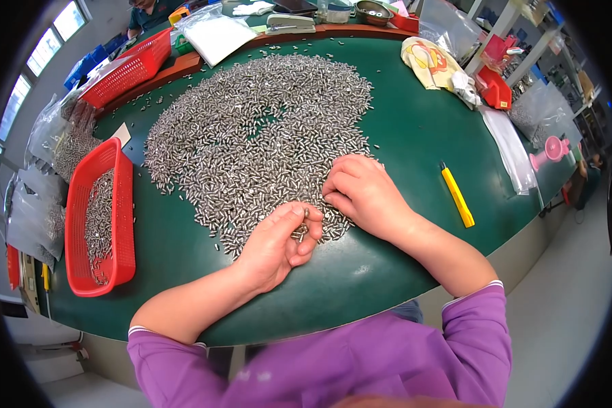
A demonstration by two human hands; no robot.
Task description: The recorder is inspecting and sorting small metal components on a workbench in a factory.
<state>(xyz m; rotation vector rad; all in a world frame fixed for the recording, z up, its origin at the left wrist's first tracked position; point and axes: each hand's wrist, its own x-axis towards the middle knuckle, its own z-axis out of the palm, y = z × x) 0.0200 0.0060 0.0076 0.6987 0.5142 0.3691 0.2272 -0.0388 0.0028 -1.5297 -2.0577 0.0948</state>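
Observation:
A broad heap of small, shiny metal pins with rounded ends covers the middle of the green table. At the heap's near edge, my left hand is turned palm inward with its fingers curled. A metal pin shows between its thumb and forefinger, and a few more lie in the curled fingers. Just to the right, my right hand rests over the heap's near right edge, knuckles up and fingers bent down. Its fingertips are mostly hidden, so what they pinch, if anything, does not show.
A red plastic basket holding similar pins stands at left, with filled clear bags beyond it. A yellow cutter knife lies at right. A patterned cloth, a pink fan and a second red basket sit around the edges.

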